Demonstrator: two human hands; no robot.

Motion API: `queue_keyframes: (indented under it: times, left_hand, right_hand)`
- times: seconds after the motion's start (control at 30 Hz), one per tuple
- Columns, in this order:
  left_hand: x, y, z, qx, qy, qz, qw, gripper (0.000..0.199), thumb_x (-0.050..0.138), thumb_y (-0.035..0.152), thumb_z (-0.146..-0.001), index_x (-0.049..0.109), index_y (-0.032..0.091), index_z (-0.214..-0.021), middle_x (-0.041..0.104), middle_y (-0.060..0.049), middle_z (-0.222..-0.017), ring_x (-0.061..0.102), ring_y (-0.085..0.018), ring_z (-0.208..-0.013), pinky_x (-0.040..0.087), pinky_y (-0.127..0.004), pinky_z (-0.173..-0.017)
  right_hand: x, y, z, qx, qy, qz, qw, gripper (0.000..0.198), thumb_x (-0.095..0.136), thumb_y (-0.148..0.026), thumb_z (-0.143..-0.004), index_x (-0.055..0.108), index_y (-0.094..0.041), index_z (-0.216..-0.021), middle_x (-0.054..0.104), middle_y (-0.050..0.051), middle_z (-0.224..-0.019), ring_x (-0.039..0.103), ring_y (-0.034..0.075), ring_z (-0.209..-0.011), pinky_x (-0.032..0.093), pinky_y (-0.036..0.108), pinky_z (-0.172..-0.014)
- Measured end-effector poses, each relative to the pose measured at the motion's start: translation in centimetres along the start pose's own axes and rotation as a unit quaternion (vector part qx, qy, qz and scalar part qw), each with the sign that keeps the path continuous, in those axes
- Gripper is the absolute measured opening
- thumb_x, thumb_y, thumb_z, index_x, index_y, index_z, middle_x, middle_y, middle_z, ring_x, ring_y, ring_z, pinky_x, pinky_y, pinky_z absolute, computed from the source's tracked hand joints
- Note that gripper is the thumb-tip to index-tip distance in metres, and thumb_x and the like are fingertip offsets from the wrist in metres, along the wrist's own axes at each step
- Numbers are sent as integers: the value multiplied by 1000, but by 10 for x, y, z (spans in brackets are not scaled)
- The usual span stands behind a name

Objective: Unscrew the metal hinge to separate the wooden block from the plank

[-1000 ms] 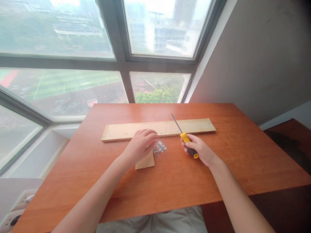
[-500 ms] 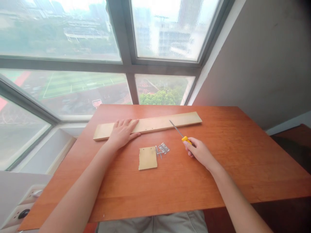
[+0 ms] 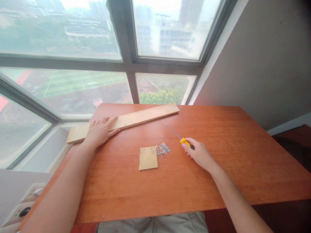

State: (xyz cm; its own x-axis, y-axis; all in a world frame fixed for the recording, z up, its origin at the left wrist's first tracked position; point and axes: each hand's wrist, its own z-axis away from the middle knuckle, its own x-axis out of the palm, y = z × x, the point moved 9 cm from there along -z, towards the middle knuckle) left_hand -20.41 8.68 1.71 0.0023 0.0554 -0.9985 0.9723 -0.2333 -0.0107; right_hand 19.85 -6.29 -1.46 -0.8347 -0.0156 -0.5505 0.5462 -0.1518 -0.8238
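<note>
Across the far left part of the table lies a long pale wooden board [image 3: 145,115], angled, with two small holes near its front edge. My left hand [image 3: 98,131] grips it across its width, fingers over the top and thumb along the near edge. A screwdriver [image 3: 185,141] with a yellow and dark handle is held in my right hand [image 3: 198,153], its shaft pointing away and to the left. Between my hands are a small square wooden piece [image 3: 148,158] with two holes, a metal hinge [image 3: 165,148] and several screws [image 3: 160,152].
The reddish-brown wooden table [image 3: 218,174] reaches up to a grey window frame [image 3: 128,66]. A grey wall [image 3: 267,64] rises at the right. Wall sockets [image 3: 24,207] are at the lower left, beside the table.
My left hand has slid the long board to the left and away, and its left end now reaches the table's left edge. The screwdriver has shifted slightly left and its tip is lower.
</note>
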Motion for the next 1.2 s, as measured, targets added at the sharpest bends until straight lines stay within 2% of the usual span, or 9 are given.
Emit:
queue_keyframes:
  times: [0.23, 0.37, 0.47, 0.53, 0.63, 0.73, 0.83, 0.97, 1.2]
  left_hand:
    - [-2, 2, 4, -20, 8, -13, 1000, 70, 33, 66, -94, 41, 25, -150, 50, -18, -145, 45, -41, -131, 29, -57, -108]
    - [-11, 16, 12, -51, 34, -23, 998, 62, 41, 58, -93, 45, 23, -145, 50, -20, -145, 43, -43, -133, 27, -63, -109]
    - [-22, 69, 34, -23, 74, 32, 996, 56, 43, 44, -96, 46, 17, -144, 46, -22, -149, 39, -39, -140, 27, -60, -113]
    - [-22, 128, 57, 65, 67, 100, 991, 51, 43, 44, -97, 49, 20, -142, 48, -18, -148, 44, -34, -137, 30, -57, -114]
    - [-12, 208, 96, 189, 24, 144, 971, 52, 52, 47, -94, 51, 28, -143, 44, -14, -155, 40, -37, -141, 29, -60, -114]
    - [-1, 246, 115, 248, 3, 146, 958, 49, 47, 46, -98, 49, 29, -145, 40, -9, -159, 35, -39, -144, 26, -65, -114]
    - [4, 248, 112, 260, 5, 143, 955, 45, 38, 37, -102, 48, 30, -146, 41, -6, -159, 37, -34, -145, 25, -61, -116]
    - [5, 227, 99, 235, 20, 123, 964, 42, 36, 31, -103, 52, 27, -142, 43, -6, -158, 41, -30, -144, 29, -54, -116]
    - [4, 142, 87, 165, 52, 91, 981, 46, 38, 26, -101, 52, 26, -144, 47, -7, -155, 45, -31, -141, 34, -54, -113]
  right_hand:
    - [0, -5, 1, -16, 3, 51, 999, 32, 53, -47, -90, 66, -23, -108, 70, 3, -79, 64, 19, -65, 48, 31, -61]
    - [1, -12, 2, -32, 2, 96, 995, 32, 50, -45, -92, 66, -23, -108, 74, 6, -96, 68, 24, -85, 48, 35, -75]
    - [3, -16, 3, -42, 0, 128, 991, 31, 48, -43, -93, 65, -22, -109, 74, 8, -105, 68, 27, -95, 46, 38, -81]
    - [5, -17, 3, -48, 2, 147, 988, 31, 46, -41, -94, 65, -22, -108, 74, 9, -104, 68, 28, -95, 46, 39, -81]
    - [8, -18, 5, -62, 15, 171, 983, 29, 47, -36, -93, 64, -20, -111, 73, 12, -107, 67, 30, -100, 47, 41, -88]
    - [12, -21, 10, -82, 34, 195, 977, 33, 47, -26, -90, 61, -17, -119, 69, 14, -117, 64, 30, -107, 47, 42, -93]
    - [22, -26, 18, -105, 37, 218, 969, 42, 47, -18, -88, 55, -15, -129, 63, 16, -121, 60, 30, -109, 46, 42, -96]
    - [45, -41, 25, -135, 23, 242, 961, 50, 45, -12, -87, 50, -14, -137, 59, 15, -115, 56, 29, -107, 45, 44, -98]
    - [106, -94, 8, -201, -49, 246, 947, 35, 49, -9, -87, 61, -18, -119, 57, 10, -111, 56, 23, -103, 46, 34, -96]
